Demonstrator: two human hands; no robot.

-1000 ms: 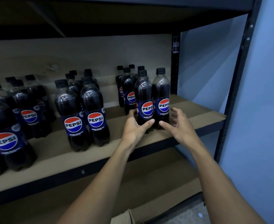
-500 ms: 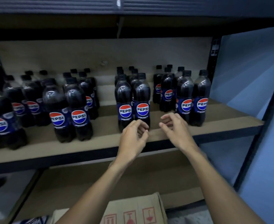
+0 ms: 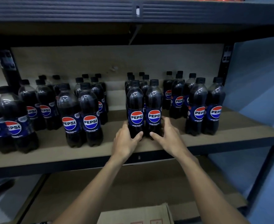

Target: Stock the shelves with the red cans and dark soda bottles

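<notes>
1. Pepsi Zero Sugar bottles (image 3: pixel 91 117) stood upright in pairs along the brown shelf (image 3: pixel 52 152).
2. The left hand (image 3: pixel 126 141) curled round the base of the left front bottle (image 3: pixel 136 110).
3. The right hand (image 3: pixel 170 136) curled round the right front bottle (image 3: pixel 154 109), which touched its neighbour.
4. A further bottle pair (image 3: pixel 199 109) stood near the shelf's right end.

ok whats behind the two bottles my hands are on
More dark soda bottles in rows; only their caps and shoulders show. The front pair covers their bodies, so the count is unclear.
</notes>
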